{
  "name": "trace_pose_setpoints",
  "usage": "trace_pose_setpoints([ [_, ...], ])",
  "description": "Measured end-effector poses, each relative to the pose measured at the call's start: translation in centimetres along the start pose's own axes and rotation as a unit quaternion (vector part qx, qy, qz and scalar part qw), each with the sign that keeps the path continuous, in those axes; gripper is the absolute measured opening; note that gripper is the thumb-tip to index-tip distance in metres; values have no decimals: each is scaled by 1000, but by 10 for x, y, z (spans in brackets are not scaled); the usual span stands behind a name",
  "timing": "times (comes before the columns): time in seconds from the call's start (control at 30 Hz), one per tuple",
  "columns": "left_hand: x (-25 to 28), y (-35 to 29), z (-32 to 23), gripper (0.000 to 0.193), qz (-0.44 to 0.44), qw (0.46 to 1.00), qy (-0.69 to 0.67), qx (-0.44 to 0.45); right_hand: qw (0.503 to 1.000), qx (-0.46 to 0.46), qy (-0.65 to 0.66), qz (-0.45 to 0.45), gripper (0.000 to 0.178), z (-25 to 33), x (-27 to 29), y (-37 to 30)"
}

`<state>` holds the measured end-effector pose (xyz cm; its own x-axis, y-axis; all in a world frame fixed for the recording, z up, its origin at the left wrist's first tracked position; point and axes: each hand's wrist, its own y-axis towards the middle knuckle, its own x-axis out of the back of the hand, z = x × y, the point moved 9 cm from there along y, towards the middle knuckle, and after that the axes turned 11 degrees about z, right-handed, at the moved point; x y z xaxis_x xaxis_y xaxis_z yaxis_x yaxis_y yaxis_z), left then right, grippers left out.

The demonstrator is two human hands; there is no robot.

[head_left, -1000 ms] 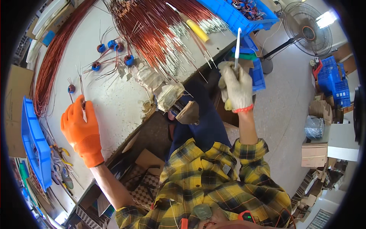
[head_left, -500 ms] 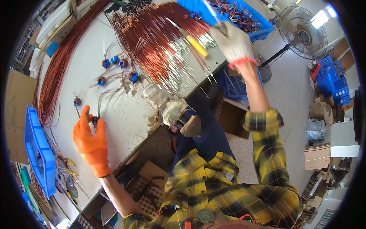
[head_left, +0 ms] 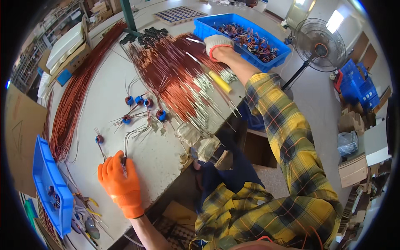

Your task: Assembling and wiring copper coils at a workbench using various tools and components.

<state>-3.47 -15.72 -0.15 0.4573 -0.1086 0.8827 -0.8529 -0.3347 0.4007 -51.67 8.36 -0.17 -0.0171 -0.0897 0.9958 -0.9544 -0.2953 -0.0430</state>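
Observation:
My left hand (head_left: 121,181), in an orange glove, is closed round a small wire-wound coil (head_left: 123,160) near the table's front edge; the fingers cover much of it and its leads trail away from me. My right hand (head_left: 218,42), in a white knitted glove with a red cuff, is closed over the far side of a wire bundle. A slim, pale-tipped tool (head_left: 194,40) sticks out to its left; the glove hides the rest. Beneath and in front lie many cut red-brown wires (head_left: 179,89) with pale ends. A yellow-handled tool (head_left: 219,81) rests on them.
Several blue ring coils (head_left: 161,115) lie mid-table. A lumpy wrapped fixture (head_left: 204,146) juts from the front edge. One blue bin (head_left: 200,26) of coils stands at the back, another blue bin (head_left: 65,208) at left. Long wires (head_left: 71,116) run along the left; a fan (head_left: 320,50) stands right.
My right hand has swung left and away from me, from above the bin's near edge to the far wires. My left hand still grips the coil. The head view has shifted.

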Motion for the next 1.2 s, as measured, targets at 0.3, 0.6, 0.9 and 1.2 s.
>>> trace_pose_setpoints([
  [0.3, -5, 3, 0, 29, 8, 1000, 9, 8, 981, -16, 73, -178, 40, -56, 89, -47],
  [0.6, -5, 3, -6, 35, -16, 1000, 7, 25, 999, -8, 5, -41, 71, -138, 64, -78],
  [0.9, -6, -2, -9, 36, -10, 1000, 10, 28, 996, -64, 2, -65, 57, -170, 53, -2],
  [1.2, -13, -9, 13, 29, 48, 995, 5, 86, 942, -29, 90, -323, 39, -188, 102, -33],
])
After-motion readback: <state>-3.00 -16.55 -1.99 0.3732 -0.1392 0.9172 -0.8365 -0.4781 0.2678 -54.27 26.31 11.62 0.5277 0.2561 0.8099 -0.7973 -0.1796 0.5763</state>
